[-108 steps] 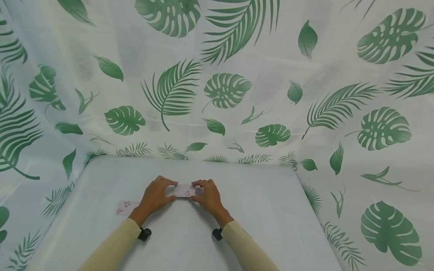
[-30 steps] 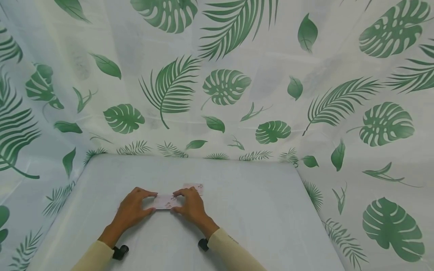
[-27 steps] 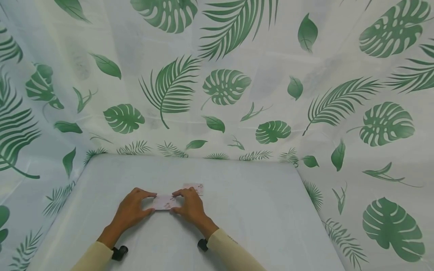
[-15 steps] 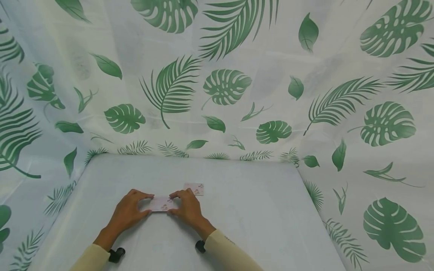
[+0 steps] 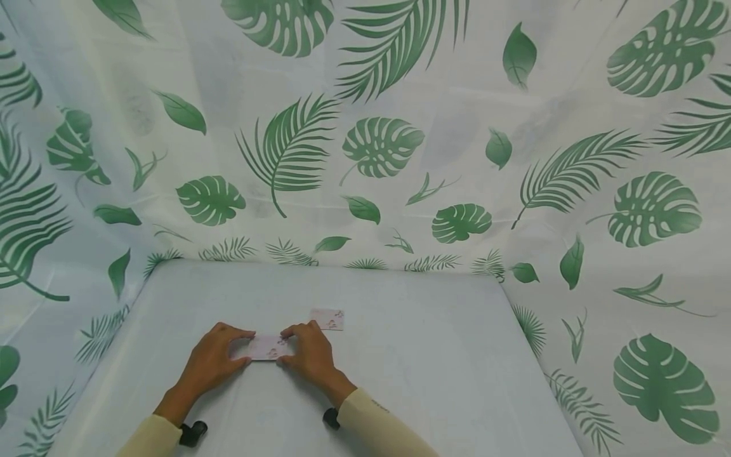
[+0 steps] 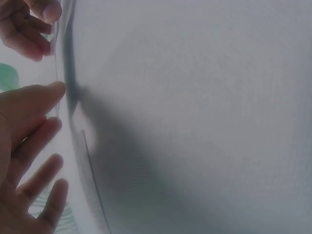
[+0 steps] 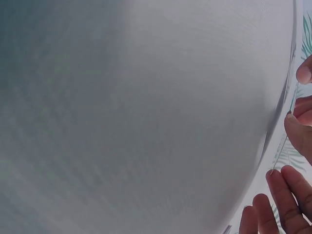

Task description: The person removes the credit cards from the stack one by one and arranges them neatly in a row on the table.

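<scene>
In the head view, a small pale pink card with a reddish blossom print (image 5: 266, 348) is held level between my two hands. My left hand (image 5: 208, 362) pinches its left end between thumb and fingertips. At the right end, the thumb and forefinger of my right hand (image 5: 313, 355) pinch it. Both wrist views show the held card nearly edge-on, close above the white surface. A second, similar card (image 5: 328, 319) lies flat behind my right hand. Below my left hand, the left wrist view shows the thin edge of another flat piece (image 6: 92, 183) on the surface.
A white-covered table (image 5: 434, 368) spreads under the hands. White sheeting (image 5: 394, 241) printed with green leaves stands along its back and both sides. Dark wrist cameras (image 5: 194, 433) hang at both wrists beside the cream sleeves (image 5: 385, 422).
Both hands have carried the held card left and toward me. The card behind my right hand has come into fuller view, while the one seen earlier at the left is now hidden behind my left hand.
</scene>
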A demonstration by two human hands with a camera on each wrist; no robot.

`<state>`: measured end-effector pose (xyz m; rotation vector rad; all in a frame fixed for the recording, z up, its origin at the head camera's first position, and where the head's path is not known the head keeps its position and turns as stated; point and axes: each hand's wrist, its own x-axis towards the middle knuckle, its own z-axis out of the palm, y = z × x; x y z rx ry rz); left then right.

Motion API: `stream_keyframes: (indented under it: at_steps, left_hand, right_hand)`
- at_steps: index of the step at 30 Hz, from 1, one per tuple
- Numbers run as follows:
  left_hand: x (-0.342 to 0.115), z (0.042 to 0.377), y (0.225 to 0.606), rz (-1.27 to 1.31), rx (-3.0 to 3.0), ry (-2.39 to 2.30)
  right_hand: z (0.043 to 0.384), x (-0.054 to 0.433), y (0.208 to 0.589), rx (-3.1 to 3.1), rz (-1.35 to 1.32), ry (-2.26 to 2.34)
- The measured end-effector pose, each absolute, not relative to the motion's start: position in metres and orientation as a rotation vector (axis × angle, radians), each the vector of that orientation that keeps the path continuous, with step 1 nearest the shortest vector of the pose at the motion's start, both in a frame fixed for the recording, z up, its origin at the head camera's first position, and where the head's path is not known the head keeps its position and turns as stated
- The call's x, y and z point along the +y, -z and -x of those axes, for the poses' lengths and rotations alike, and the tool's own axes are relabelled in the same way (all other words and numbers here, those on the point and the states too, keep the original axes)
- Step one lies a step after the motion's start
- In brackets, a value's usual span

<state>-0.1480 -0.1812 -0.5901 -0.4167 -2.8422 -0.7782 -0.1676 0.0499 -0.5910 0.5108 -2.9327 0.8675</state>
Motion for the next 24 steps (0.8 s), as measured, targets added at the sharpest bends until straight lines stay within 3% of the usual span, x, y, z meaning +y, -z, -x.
stream_keyframes:
  at_steps: [24]
  left_hand:
    - [-0.184,0.144,0.598,0.409,-2.841,0.777]
  right_hand:
    - [0.162,0.039,0.588,-2.941,-0.555,-0.575]
